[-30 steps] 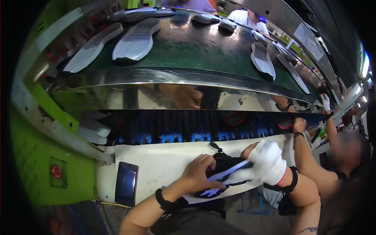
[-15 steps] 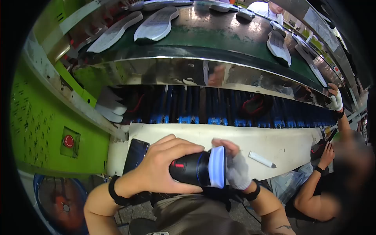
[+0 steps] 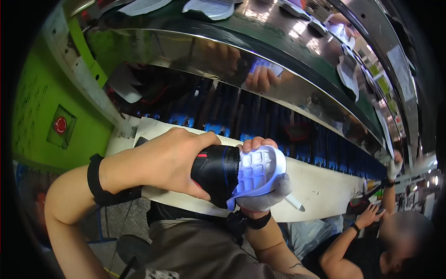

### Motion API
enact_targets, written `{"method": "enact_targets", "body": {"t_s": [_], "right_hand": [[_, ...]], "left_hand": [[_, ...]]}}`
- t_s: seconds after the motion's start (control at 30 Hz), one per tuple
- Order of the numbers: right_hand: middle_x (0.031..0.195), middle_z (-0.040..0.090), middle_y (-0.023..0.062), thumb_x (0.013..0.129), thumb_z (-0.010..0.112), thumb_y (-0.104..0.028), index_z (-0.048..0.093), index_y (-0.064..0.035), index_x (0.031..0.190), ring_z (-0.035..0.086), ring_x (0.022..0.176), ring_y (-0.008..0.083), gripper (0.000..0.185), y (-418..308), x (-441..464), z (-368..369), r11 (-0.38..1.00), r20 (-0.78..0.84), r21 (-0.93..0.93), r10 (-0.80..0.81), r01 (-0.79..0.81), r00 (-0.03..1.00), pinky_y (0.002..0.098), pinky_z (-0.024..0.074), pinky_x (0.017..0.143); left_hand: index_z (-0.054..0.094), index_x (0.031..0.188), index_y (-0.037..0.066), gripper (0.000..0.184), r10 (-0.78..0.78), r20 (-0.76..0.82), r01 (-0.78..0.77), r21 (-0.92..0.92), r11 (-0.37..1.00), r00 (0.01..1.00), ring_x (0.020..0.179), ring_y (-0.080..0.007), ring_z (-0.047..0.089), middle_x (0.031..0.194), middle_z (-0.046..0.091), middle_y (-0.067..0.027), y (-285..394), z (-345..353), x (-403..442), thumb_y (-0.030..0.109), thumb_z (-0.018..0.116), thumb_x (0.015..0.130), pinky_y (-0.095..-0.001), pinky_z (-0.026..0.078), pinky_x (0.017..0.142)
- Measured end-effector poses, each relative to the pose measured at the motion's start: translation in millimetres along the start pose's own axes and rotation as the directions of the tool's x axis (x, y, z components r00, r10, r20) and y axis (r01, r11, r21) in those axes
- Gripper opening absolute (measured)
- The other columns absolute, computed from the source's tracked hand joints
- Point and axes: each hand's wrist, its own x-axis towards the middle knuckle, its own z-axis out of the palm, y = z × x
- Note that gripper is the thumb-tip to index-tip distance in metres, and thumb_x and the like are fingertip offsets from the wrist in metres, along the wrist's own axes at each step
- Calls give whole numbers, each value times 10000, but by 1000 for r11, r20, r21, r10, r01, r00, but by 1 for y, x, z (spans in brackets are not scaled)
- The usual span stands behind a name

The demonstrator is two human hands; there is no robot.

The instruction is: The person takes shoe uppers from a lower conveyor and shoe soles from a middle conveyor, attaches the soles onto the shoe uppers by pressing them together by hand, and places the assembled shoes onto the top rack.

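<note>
My left hand is wrapped round a black shoe upper with red and blue trim, held above the pale worktop. At its right end is a pale lavender shoe sole, its gridded inner face showing. The sole meets the upper's end in view, tilted away from it; whether they are bonded I cannot tell. My right hand, partly covered by a grey-white glove, grips the sole, with bare fingertips over the far edge and a gloved thumb near me.
A white pen-like tool lies on the worktop. Behind runs a blue roller track, below a green conveyor belt carrying several soles. A green panel has a red button. A co-worker's hand is at right.
The sole has turned from edge-on to show its gridded inside, and my right hand has closed round it. My view has tilted, and my left hand now covers most of the phone.
</note>
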Motion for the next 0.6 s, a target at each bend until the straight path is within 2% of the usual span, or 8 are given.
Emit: {"method": "enact_targets", "body": {"t_s": [0.13, 0.27, 0.33, 0.37, 0.4, 0.47, 0.53, 0.6], "right_hand": [[1253, 478, 115, 749, 777, -537, 470, -87, 1348, 472, 1180, 221, 810, -15, 11, 4, 906, 154, -417, 153, -76, 976, 353, 367, 1069], [1270, 477, 108, 804, 736, -555, 444, -75, 1397, 467, 1204, 208, 817, -37, 23, -9, 826, 226, -563, 183, -25, 957, 353, 362, 1085], [1286, 484, 112, 866, 684, -563, 447, -64, 1405, 480, 1212, 217, 772, -59, 23, -6, 745, 155, -657, 282, -114, 947, 369, 377, 1084], [1249, 532, 137, 924, 670, -428, 461, -41, 1408, 544, 1139, 252, 654, -72, 26, -13, 675, 234, -738, 266, -7, 935, 382, 429, 1039], [1249, 532, 137, 924, 670, -428, 461, -41, 1408, 544, 1139, 252, 654, -88, 29, -13, 665, 223, -747, 251, 0, 942, 382, 429, 1039], [1172, 592, 165, 935, 666, -286, 499, -19, 1374, 594, 1046, 299, 540, -122, 32, -6, 264, 199, -962, 481, 75, 854, 388, 476, 972], [1093, 640, 167, 924, 657, -148, 558, -19, 1303, 631, 940, 351, 412, -141, 41, 5, 125, 363, -927, 533, 354, 764, 399, 514, 865], [1092, 654, 157, 932, 635, -103, 570, -36, 1306, 645, 909, 331, 385, -145, 39, 11, 82, 325, -936, 578, 343, 749, 406, 523, 846]], "left_hand": [[629, 1232, -15, 833, -90, 75, 88, 31, 996, 993, 867, -415, 755, 931, 753, -218, 6, -3, 13, 391, 999, 607, -435, 606, 783], [604, 1226, -88, 853, -40, 135, 26, 104, 994, 990, 813, -424, 749, 897, 742, -238, 19, 6, 41, 397, 983, 636, -448, 606, 747], [585, 1196, -132, 841, 63, 131, -78, 114, 990, 989, 779, -426, 744, 858, 737, -251, 25, 12, 53, 392, 967, 659, -447, 607, 729], [583, 1184, -136, 828, 77, 170, -97, 115, 989, 982, 765, -427, 742, 837, 735, -248, 29, 13, 59, 388, 961, 666, -444, 608, 726], [581, 1172, -141, 816, 88, 210, -114, 116, 987, 974, 751, -428, 741, 815, 732, -245, 33, 13, 64, 385, 954, 672, -441, 610, 723], [589, 1150, -135, 767, 118, 244, -145, 94, 985, 963, 735, -415, 744, 782, 733, -223, 42, 15, 68, 370, 938, 690, -434, 613, 723], [595, 1144, -124, 744, 156, 297, -211, 161, 964, 942, 730, -390, 752, 794, 742, -205, 46, 19, 70, 366, 929, 695, -428, 615, 725], [601, 1180, -100, 767, 94, 321, -158, 181, 971, 942, 761, -371, 764, 825, 749, -204, 49, 19, 69, 347, 947, 663, -435, 619, 738]]}}
